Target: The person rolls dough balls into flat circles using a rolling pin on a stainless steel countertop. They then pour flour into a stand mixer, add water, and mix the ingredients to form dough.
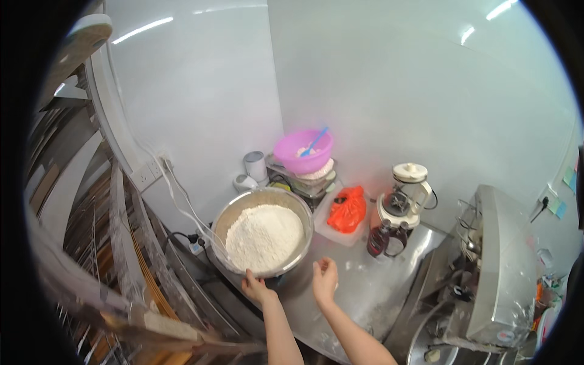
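Observation:
A wide stainless steel bowl [302, 255] sits at the left of the steel table, heaped with white flour [264, 237]. My left hand [256, 288] is at the bowl's near rim, thumb over the edge and the other fingers against the outside. To the right of the bowl, my right hand [325, 279] hovers over the table, touching nothing that I can see. Its fingers are loosely curled and the thumb stands apart from them.
Behind the bowl, a pink bowl [296, 160] holds a blue spatula [315, 141]. A red plastic bag [349, 212] lies in a white tray [349, 238]. Dark bottles [378, 242] stand before a blender [404, 200]. A large mixer-like machine [502, 264] flanks the right, racks [132, 255] the left.

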The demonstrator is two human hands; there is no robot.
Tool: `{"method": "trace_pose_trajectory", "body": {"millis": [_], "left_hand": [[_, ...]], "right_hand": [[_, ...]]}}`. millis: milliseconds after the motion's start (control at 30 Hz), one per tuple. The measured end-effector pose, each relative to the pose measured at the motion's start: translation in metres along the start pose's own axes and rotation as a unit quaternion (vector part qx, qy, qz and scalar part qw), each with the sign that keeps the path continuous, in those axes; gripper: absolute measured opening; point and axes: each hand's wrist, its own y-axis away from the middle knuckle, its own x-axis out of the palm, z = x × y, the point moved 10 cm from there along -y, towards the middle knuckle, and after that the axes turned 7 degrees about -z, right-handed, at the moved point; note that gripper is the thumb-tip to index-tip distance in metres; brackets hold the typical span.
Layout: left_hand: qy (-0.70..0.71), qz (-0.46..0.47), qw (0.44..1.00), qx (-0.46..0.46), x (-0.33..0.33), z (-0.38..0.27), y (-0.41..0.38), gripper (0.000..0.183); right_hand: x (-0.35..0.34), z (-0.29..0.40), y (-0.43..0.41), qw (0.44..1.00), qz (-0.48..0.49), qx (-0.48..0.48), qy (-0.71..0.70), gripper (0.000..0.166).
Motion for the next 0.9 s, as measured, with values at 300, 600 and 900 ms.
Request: {"method": "trace_pose_trajectory", "body": {"millis": [300,600,900], "left_hand": [[0.067,0.047,0.996,0.025,0.029,-0.012,-0.034,0.074],[0.13,0.094,0.987,-0.032,0.018,0.031,-0.089,0.092],[0.077,0.152,0.959,-0.228,-0.004,0.044,0.029,0.081]], "right_hand": [[0.149,-0.105,-0.123,0.98,0.185,0.067,0.035,0.068],[0.16,-0.099,-0.132,0.984,0.143,0.104,-0.009,0.056],[-0.029,0.017,-0.1,0.998,-0.04,0.052,0.004,0.05]]}}
